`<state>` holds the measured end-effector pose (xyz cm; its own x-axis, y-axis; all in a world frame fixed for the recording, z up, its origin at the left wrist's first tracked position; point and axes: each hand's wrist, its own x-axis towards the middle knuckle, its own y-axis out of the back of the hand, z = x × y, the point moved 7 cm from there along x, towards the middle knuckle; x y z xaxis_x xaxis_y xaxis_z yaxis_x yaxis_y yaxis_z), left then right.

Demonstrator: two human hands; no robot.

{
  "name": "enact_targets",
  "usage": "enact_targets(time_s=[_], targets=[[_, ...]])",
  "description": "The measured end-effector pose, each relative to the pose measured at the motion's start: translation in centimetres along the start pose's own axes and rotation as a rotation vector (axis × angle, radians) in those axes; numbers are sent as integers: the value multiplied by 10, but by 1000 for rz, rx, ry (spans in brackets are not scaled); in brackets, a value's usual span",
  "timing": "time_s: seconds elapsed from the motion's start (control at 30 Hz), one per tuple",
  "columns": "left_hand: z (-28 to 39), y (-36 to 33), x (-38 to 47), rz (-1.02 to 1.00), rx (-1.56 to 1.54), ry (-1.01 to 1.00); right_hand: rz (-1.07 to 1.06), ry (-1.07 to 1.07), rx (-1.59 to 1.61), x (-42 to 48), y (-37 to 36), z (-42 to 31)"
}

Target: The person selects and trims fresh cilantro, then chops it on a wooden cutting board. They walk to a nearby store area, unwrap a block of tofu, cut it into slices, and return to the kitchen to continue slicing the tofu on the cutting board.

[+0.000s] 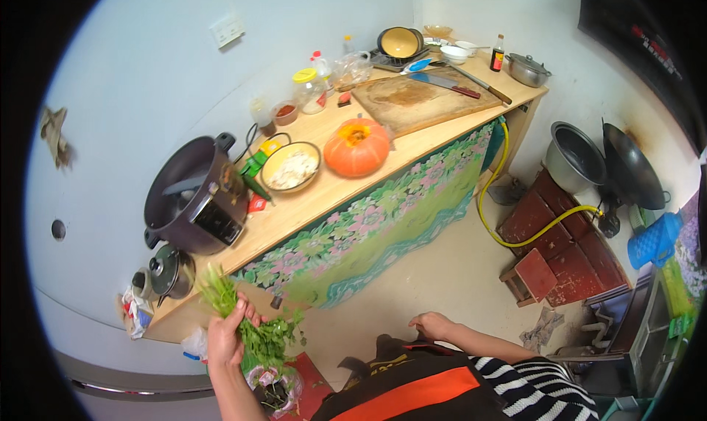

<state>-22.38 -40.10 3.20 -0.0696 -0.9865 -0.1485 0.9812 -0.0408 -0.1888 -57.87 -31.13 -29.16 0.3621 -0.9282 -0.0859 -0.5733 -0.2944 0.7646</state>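
Note:
My left hand (pixel 232 330) grips a bunch of leafy green herbs (pixel 270 338), its pale stems pointing up past my thumb and its leaves hanging to the lower right. My right hand (pixel 432 325) is in front of the dark apron (pixel 403 388), fingers curled; whether it holds something small cannot be told. On the counter beyond stand an orange pumpkin (pixel 356 147) with its top cut open and a yellow bowl (pixel 291 167) of pale chopped food. A wooden cutting board (pixel 403 100) carries a cleaver (pixel 444 84) and a long-handled tool (pixel 480 84).
A large electric pot (pixel 196 194) and a lidded pot (pixel 172 270) occupy the counter's left end. Below my left hand sits a bag-lined bin (pixel 274 390). To the right, a yellow hose (pixel 486 200) runs to a red cabinet (pixel 574 244), with a stool (pixel 528 277) in front.

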Motion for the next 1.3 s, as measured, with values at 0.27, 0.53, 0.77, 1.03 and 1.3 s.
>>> enact_targets(time_s=[0.27, 0.53, 0.77, 1.03, 1.3], targets=[[-12, -150, 93, -123, 206, 105, -52, -414, 271, -41, 111, 102], [13, -180, 163, -19, 459, 35, 120, -205, 151, 98, 256, 123], [-10, -211, 228, -17, 432, 110, 495, 369, -83, 301, 389, 61], [-75, -242, 278, -305, 291, 404, 295, 407, -465, 428, 355, 77], [-96, -246, 297, -124, 212, 348, 584, 200, 181, 441, 526, 153]])
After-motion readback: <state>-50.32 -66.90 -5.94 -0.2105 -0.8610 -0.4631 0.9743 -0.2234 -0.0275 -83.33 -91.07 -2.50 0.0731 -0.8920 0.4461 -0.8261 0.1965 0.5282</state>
